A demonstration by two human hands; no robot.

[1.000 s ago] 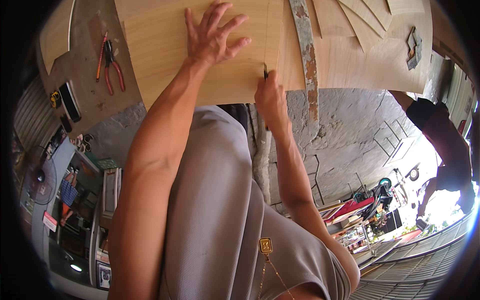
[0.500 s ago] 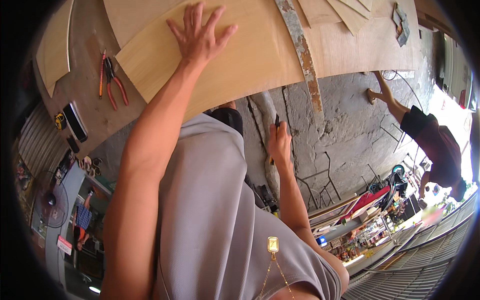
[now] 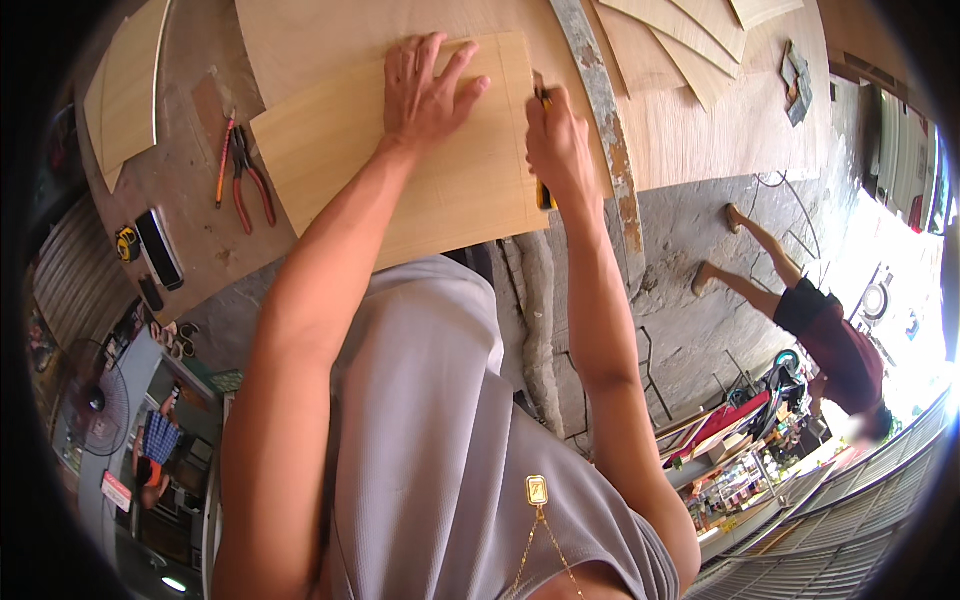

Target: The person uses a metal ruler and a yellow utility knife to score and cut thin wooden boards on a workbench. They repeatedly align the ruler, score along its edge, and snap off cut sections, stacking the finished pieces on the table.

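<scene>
Panel point(image 3: 470, 170) under left hand point(image 3: 428, 95), cutter point(image 3: 545, 196) in right hand point(image 3: 560, 145).
Panel on larger sheet point(image 3: 310, 50); left hand palm down upon it, fingers spread. Right hand closed round cutter, at panel's right edge, between panel and strip point(image 3: 607, 110). Hands apart; blade contact cannot be told. Pliers point(image 3: 240, 158) and pencil point(image 3: 225, 160) left of panel.
</scene>
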